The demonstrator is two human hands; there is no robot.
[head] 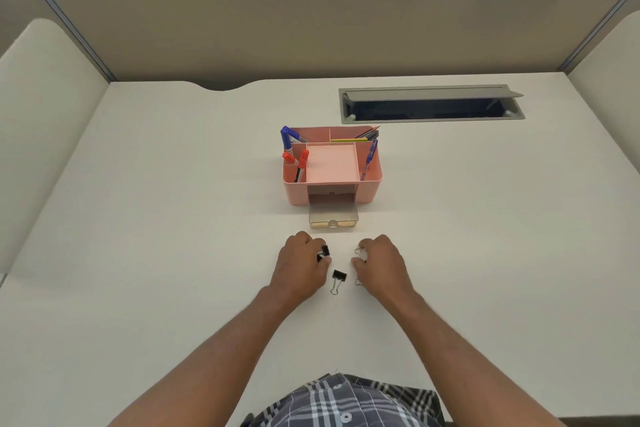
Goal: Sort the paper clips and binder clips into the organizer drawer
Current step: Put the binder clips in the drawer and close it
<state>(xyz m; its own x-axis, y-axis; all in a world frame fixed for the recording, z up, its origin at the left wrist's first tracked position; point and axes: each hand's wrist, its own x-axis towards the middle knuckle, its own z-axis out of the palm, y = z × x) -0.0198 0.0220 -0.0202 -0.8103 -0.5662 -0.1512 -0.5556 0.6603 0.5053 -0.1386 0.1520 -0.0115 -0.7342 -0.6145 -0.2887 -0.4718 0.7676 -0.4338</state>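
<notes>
Shirt: checked cloth point(346, 402) at the bottom edge, nearest the camera, with both forearms reaching forward over the white worktop point(138, 253).
Loose binder clip: one black binder clip point(339, 276) lies on the worktop between the two hands, not touched by either; a thin wire shape point(358, 282) lies just beside the right hand, probably a paper clip, too small to be sure.
Left hand: the left hand point(298, 263) rests on the worktop, its fingers point(320, 246) curled and closed on a black clip point(324, 251).
Right hand: the right hand point(379, 262) has its fingers point(358, 262) bent around a small silver bunch point(362, 254), which looks like paper clips.
Drawer: the clear drawer point(333, 217) is pulled out from the pink organizer point(332, 166), just beyond the hands; I cannot tell if it holds any clips.
Progress: I judge the task as early or middle; clips in both hands and on the worktop are not yet in the drawer.
</notes>
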